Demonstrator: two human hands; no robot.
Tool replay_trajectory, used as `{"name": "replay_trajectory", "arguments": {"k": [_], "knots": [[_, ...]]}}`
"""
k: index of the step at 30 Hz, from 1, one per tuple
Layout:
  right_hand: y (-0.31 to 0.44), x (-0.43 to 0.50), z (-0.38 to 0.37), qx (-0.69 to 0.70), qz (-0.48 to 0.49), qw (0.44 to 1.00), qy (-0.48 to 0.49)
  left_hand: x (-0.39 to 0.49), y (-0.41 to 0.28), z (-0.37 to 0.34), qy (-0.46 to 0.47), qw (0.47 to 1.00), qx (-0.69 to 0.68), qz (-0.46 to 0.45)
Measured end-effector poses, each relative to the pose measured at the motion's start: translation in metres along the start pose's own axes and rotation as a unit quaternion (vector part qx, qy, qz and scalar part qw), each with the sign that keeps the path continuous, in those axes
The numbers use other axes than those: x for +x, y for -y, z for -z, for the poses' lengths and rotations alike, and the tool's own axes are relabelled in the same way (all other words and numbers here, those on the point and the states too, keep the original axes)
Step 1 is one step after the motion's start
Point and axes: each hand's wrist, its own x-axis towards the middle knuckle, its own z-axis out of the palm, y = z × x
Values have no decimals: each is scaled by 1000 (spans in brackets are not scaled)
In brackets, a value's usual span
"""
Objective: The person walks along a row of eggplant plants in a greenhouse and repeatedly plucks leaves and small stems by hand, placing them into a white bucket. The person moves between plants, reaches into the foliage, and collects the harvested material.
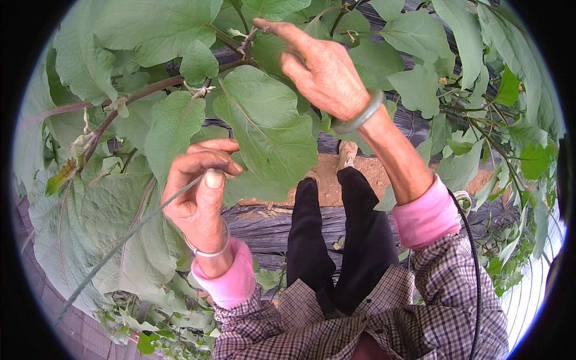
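Observation:
My left hand [200,193] pinches a taut green twine [121,243] between thumb and fingers. The twine runs down to the lower left edge; its other end is hidden behind my fingers. A broad leaf [265,126] of an eggplant plant hangs just right of these fingertips. Higher up, my right hand [324,74] stretches one finger across to a young shoot [246,44] on the branching stem [157,85]. That fingertip is at the shoot's top, and a second finger is bent. The rest of the right fingers and the palm are hidden, so I cannot tell whether they hold anything.
Large leaves [148,27] crowd the upper left, and more plants [495,130] stand at the right. Dark plastic mulch film [270,229] borders a bare soil strip [375,168] under my feet. A black cable [477,270] runs down along my right sleeve.

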Motion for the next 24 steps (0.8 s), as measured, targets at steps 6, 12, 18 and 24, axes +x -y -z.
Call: {"name": "replay_trajectory", "arguments": {"k": [6, 12, 18, 24], "knots": [[4, 2, 6, 149, -44, 988, -7, -3, -7, -17, -82, 983, 166, 9], [9, 4, -43, 300, -254, 918, 56, -12, -13, -23, -82, 985, 153, -24], [24, 13, -68, 540, -341, 759, 125, -15, -9, -38, -52, 987, 143, -50], [27, 10, -72, 549, -300, 760, 178, -20, -12, -41, -58, 988, 137, -47]]}}
